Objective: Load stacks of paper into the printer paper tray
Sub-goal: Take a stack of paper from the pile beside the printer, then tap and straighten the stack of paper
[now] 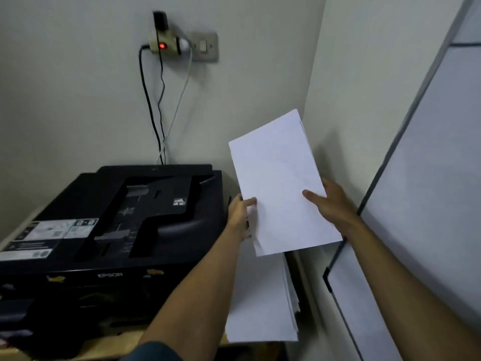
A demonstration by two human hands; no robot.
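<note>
I hold a thin stack of white paper (278,183) up in the air to the right of the black printer (112,220). My left hand (240,214) grips the stack's lower left edge, thumb on top. On the lower right edge, my right hand (330,204) has its thumb across the sheet and its fingers behind. The stack tilts up and away from me. A larger pile of white paper (260,303) lies below it beside the printer. The printer's lid is closed and no paper tray shows.
The printer stands on a light wooden table (109,345) in a corner. Cables (156,105) hang from a wall socket with a red light (162,45) down behind it. A white partition with a dark frame (406,194) stands close on the right.
</note>
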